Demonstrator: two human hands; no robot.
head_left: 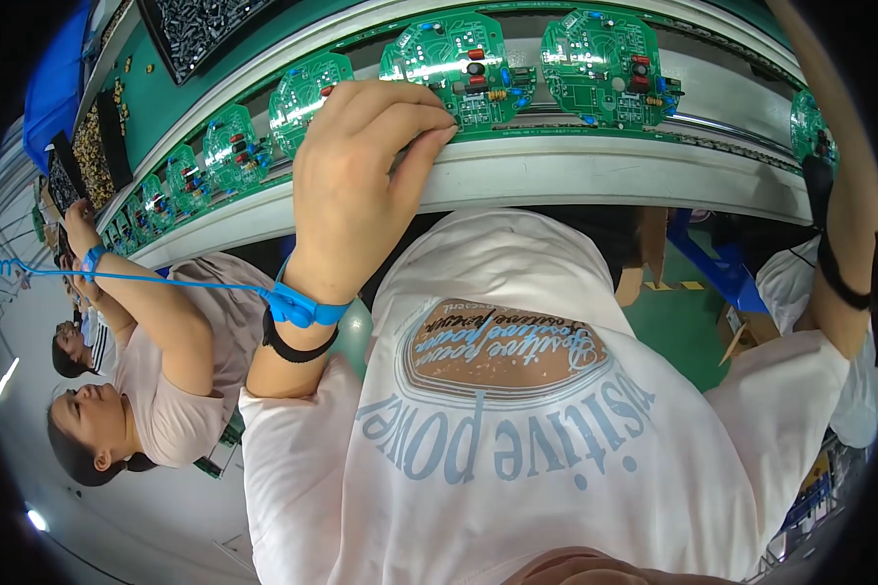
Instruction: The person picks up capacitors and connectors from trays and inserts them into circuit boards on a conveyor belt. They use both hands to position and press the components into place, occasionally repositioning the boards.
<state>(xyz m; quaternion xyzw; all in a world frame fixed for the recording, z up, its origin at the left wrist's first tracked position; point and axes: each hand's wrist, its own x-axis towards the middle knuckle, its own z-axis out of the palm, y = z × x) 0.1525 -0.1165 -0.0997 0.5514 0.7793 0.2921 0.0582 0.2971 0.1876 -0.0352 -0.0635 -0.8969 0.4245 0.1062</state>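
My left hand (366,166) reaches over the conveyor's near rail, palm down. Its thumb and index fingertip press together at the near edge of a green circuit board (415,68); anything between them is hidden. That board carries red, black, blue and striped small components. To its right sits a similar circuit board (600,68), and another circuit board (312,88) lies partly behind my left hand. A blue wrist strap (302,307) with a cord circles my left wrist. My right arm (849,185) stretches up past the picture's top right edge, and the hand on it is out of view.
Several smaller-looking boards follow along the conveyor rail (576,171) to the left. A black tray (205,34) of dark components stands at the far left, near a heap of yellow parts (93,156). A co-worker (176,341) works on the left. The blue cord (137,278) stretches leftward.
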